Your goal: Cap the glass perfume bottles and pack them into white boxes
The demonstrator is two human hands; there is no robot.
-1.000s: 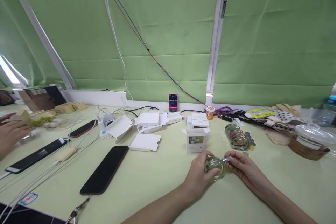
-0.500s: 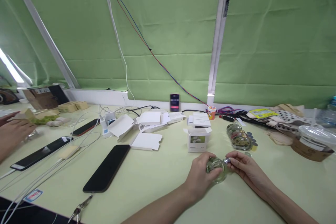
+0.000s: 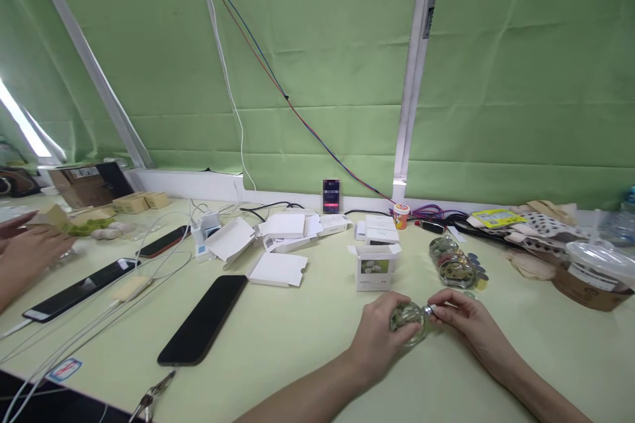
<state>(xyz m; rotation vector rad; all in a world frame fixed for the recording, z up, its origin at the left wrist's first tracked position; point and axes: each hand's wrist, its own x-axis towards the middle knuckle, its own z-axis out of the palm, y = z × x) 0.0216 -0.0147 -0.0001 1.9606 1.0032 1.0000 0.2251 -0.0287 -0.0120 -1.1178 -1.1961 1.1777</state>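
The right hand (image 3: 461, 318) has its thumb and forefinger drawn nearly together, pinching the small silver cap (image 3: 429, 310) at the neck of a round glass bottle (image 3: 407, 314). Whether the cap sits fully on the neck is too small to tell. The left hand (image 3: 378, 332) curls around the bottle's left side, thumb on the near side and fingers on the far side, spread only as wide as the glass. The neck points right, toward the pinching fingers. Working well here probably means keeping the left grip firm but gentle, since smooth glass could slip, and keeping the cap in line with the neck so it doesn't bind.

Just beyond the left hand, a white box (image 3: 375, 277) stands upright with its top flaps spread. Farther right lie more glass bottles (image 3: 455, 272), with flat discs (image 3: 480, 269) beside them on the table (image 3: 307, 350).
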